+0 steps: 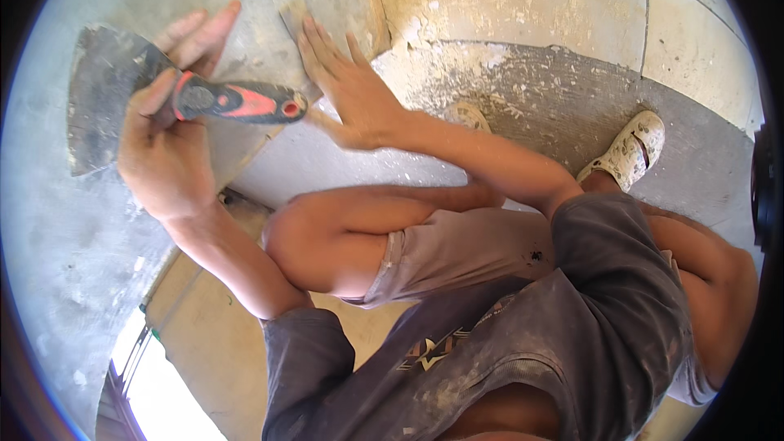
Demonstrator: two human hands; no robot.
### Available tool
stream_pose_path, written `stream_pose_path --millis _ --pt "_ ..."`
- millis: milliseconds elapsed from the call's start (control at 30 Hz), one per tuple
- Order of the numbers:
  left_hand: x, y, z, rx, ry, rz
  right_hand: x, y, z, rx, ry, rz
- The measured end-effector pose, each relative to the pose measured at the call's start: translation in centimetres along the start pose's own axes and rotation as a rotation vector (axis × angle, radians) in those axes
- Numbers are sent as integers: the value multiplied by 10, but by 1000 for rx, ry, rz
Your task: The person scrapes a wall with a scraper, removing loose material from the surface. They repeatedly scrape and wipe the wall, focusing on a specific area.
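My left hand grips a wide putty knife by its black and red handle. The knife's broad, stained steel blade points left, in front of a grey plastered surface. My right hand lies with extended fingers on a thin flat piece that looks like sandpaper, pressing it to the same surface near its edge. Most of that piece is hidden under the palm and fingers. The right thumb comes close to the end of the knife handle; I cannot tell whether they touch.
White flakes and dust lie on the grey floor strip beside pale tiles. My bent knee sits below the plastered surface. A patterned clog is on my foot at right. A bright opening shows at lower left.
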State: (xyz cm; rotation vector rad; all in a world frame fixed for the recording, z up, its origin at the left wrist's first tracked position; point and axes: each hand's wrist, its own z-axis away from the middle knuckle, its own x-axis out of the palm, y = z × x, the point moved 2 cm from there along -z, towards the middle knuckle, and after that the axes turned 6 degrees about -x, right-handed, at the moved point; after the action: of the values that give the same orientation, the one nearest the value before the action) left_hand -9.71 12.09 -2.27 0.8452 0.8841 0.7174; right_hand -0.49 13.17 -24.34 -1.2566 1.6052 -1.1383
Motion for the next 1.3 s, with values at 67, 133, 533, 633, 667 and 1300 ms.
stream_pose_path --millis 67,133,533,633,667,1300 --pt "-3 0 0 -29 62 8 -2 0 3 2 71 -42" --pt "-4 1 -1 -15 21 13 -1 -3 10 38 -10 -79" --pt "-17 -5 1 112 -146 180 21 -32 47 -97 -79 -121" --pt "-28 -2 5 144 -128 248 20 -20 31 -145 -18 -142" --pt "-31 -1 6 170 -138 256 18 -15 26 -190 -12 -99" --pt "-52 7 11 271 -148 498 4 34 51 -384 -261 31"
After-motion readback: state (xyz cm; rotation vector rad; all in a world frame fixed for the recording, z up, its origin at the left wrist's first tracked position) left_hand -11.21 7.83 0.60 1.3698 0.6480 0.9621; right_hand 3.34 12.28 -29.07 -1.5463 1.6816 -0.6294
